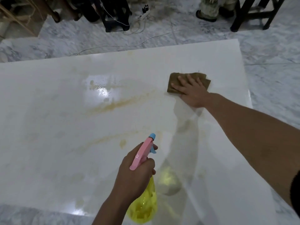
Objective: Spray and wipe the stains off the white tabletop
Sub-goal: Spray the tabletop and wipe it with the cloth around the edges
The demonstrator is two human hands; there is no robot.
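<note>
The left hand (136, 174) grips a yellow spray bottle (142, 207) by its pink head, a finger curled at the blue trigger, nozzle aimed over the tabletop (48, 127). The right hand (191, 91) lies flat with fingers spread, pressing a brown cloth (175, 78) near the far right edge. Yellowish stains (113, 106) streak the wet surface between the hands and to the left of the cloth.

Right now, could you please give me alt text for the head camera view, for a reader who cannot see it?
A person's right hand presses a brown cloth flat on a white tabletop, while the left hand grips a yellow spray bottle with a pink head. Yellowish stains streak the wet middle of the table.
</note>
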